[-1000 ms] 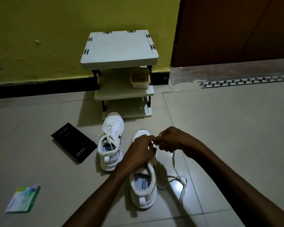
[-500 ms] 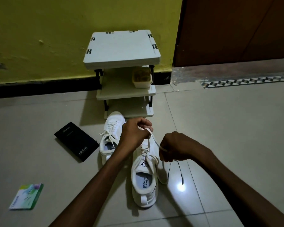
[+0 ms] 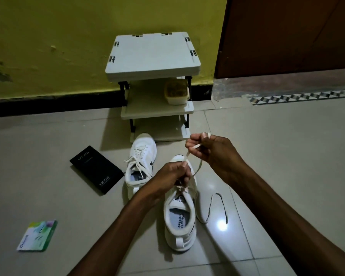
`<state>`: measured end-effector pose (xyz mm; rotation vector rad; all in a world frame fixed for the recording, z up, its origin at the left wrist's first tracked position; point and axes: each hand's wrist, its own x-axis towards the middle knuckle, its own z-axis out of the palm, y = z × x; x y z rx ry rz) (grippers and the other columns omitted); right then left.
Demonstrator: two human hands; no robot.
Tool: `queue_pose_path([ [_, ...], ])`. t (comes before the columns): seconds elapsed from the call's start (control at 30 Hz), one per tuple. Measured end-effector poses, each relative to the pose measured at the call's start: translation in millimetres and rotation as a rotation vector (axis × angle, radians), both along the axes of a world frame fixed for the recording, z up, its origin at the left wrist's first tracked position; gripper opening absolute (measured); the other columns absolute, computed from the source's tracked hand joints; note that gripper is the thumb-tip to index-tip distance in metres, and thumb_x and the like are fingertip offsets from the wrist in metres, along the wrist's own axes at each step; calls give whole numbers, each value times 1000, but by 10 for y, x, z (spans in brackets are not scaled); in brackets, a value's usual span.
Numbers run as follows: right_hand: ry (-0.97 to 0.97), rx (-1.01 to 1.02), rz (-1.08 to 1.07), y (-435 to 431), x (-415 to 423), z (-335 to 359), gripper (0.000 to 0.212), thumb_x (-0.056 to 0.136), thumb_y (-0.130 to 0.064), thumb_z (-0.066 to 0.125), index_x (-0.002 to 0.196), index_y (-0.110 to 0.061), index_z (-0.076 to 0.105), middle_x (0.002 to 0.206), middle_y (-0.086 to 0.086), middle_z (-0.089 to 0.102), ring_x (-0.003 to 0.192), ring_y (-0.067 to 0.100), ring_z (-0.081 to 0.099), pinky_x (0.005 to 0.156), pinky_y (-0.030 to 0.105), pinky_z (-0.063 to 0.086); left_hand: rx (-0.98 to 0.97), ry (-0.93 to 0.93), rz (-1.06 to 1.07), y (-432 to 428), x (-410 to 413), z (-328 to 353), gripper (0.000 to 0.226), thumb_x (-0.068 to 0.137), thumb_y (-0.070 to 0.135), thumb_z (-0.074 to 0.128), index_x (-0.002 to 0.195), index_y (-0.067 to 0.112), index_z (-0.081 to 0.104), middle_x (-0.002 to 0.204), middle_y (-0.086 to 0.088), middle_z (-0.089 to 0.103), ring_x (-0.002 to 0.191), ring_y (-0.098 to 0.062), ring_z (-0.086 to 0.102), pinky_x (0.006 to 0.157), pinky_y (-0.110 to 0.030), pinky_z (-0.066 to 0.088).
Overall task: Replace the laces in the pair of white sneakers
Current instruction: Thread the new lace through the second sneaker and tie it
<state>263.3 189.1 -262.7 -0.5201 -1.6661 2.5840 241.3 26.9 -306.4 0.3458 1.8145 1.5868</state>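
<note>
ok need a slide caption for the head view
Left hand and right hand hold a white lace above the nearer sneaker; the other sneaker stands alongside.

The person shows as two arms, bare along their whole visible length. The left forearm [image 3: 116, 226] comes in from the frame's edge at 7 o'clock and narrows at the wrist into the left hand [image 3: 172, 174] near centre. The right forearm [image 3: 277, 200], the broader in view, comes in from 4 o'clock to the right hand [image 3: 213, 150], with its knuckles in view. Pale spots at its fingertips may be nails, but they are too small to tell.
</note>
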Motion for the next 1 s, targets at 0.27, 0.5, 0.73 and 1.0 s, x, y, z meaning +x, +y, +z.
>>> queue_pose_path([
  [0.27,-304,612,75,104,-56,-183,34,99,-25,53,96,6,66,83,17,72,74,27,72,81,42,59,-240,156,275,-255,-172,-126,35,104,24,41,80,14,65,59,6,46,50,-5,37,46,-15,30],
  [0.5,-26,1066,316,-142,31,-342,31,86,-10,69,115,-18,65,111,-7,68,65,6,67,52,8,44,-401,419,32,-211,-143,-98,26,99,21,52,82,20,71,70,8,68,61,5,58,62,-18,43],
  [0.73,-49,971,337,-171,31,-450,2,82,-12,76,83,-11,75,65,2,71,54,11,69,50,26,57,-387,353,176,-176,-156,-130,13,93,26,63,82,21,57,66,3,71,56,-3,58,62,-26,44],
  [1.0,-40,1056,383,-112,-7,-476,21,79,-16,79,98,-22,72,85,-9,71,55,1,65,50,18,52,-252,247,250,-149,-99,-122,19,95,-3,50,102,13,55,69,-5,71,62,-20,69,64,-31,57],
])
